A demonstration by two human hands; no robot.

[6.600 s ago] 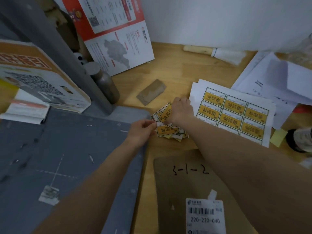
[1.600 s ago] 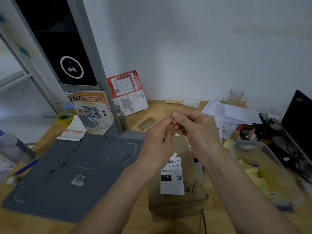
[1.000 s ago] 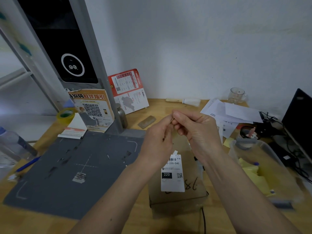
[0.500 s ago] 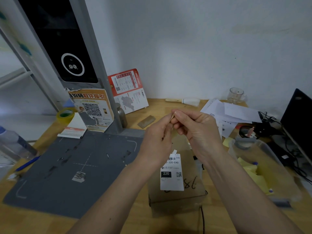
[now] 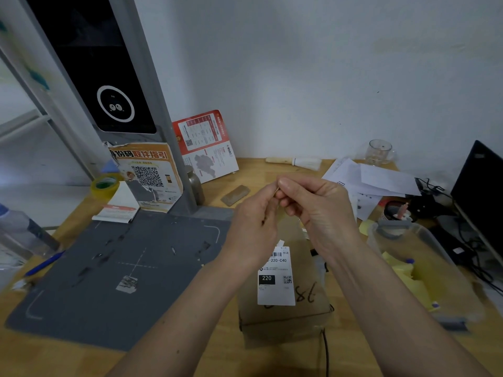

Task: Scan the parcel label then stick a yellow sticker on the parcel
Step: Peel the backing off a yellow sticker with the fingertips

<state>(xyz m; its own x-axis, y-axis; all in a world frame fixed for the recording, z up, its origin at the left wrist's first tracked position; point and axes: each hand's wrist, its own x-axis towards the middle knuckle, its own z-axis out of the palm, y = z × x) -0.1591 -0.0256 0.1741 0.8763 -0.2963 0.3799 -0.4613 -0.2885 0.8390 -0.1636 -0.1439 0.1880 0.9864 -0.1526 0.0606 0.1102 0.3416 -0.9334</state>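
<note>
Here, in the head view, we see both hands raised together above the wooden table (image 5: 272, 170), fingertips meeting. The left hand (image 5: 254, 221) and the right hand (image 5: 315, 208) each have thumb and fingers curled inward, pinching between them a small thin piece that shows only as a sliver of yellowish edge, the sticker (image 5: 277, 189); it is too small and too hidden for us to read it or say more. The remaining fingers of both hands are bent loosely toward the palms.

Below the hands lies the parcel (image 5: 307, 308), a brown cardboard box resting flat on the table, just to the right of the grey scanning mat (image 5: 109, 281). On its top face we see a white label (image 5: 276, 278) with a barcode, the printed code ending "220-C40", a black box reading "220" and a small QR code; handwritten dark digits stand beside the label on the cardboard. The hands are well above the parcel and do not touch it.

At the back left a grey stand carries the scanner (image 5: 117, 107), its dark panel with a white ring facing the mat. An orange leaflet (image 5: 149, 175) with a QR code leans against the stand's foot, and a red-and-white card (image 5: 206, 148) leans on the wall behind. To the right we see a clear plastic tub (image 5: 424, 270) with yellow bits inside, loose white papers (image 5: 375, 180) and a glass cup (image 5: 379, 152) near the wall.
</note>
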